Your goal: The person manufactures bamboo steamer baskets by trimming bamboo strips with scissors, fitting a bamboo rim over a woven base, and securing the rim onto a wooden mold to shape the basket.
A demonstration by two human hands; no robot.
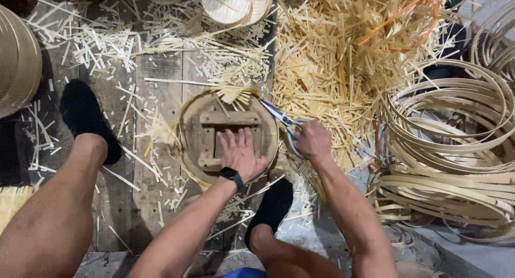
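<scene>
Fingers are spread flat on a round wooden frame; steel scissors, gripped by the right hand, point up-left at splayed bamboo strips.

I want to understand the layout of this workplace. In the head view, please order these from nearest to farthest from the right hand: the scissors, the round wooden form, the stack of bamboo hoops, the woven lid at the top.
1. scissors: in the right hand itself.
2. round wooden form: just left, under the left hand.
3. stack of bamboo hoops: out to the right.
4. woven lid: far up, at the top edge.
</scene>
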